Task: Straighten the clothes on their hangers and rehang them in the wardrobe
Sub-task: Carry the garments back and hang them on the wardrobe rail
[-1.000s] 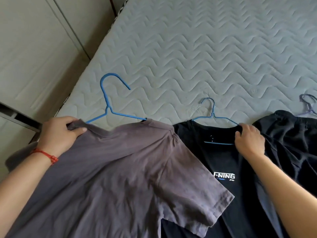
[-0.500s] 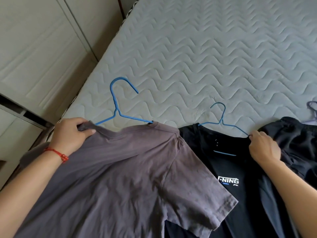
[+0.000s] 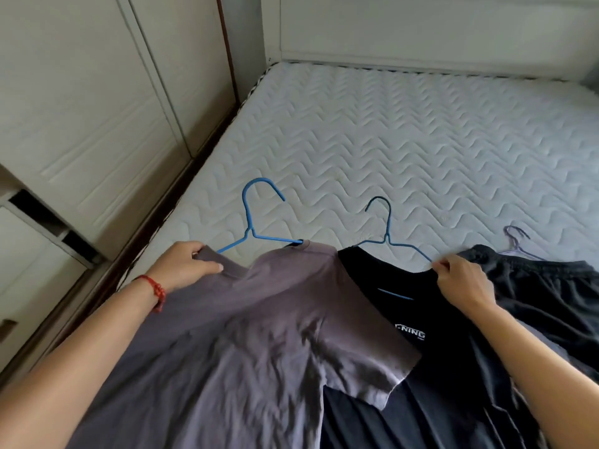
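A grey T-shirt (image 3: 259, 335) lies on the mattress with a bright blue hanger (image 3: 252, 228) partly inside its neck. My left hand (image 3: 184, 267) pinches the shirt's left neck edge. To its right a black T-shirt (image 3: 431, 377) with a white logo sits on a darker blue hanger (image 3: 387, 236). My right hand (image 3: 460, 280) grips that shirt's right shoulder at the hanger's arm. The grey sleeve overlaps the black shirt.
A dark garment (image 3: 551, 293) on a purple hanger (image 3: 515, 239) lies at the far right. The quilted mattress (image 3: 389, 140) stretches ahead. Closed wardrobe doors (image 3: 81, 102) stand at the left, with a narrow gap of floor beside the bed.
The view has tilted up, showing the mattress's far end and the wall. My right hand has shifted from the black shirt's collar outward to its shoulder. My left hand keeps its hold.
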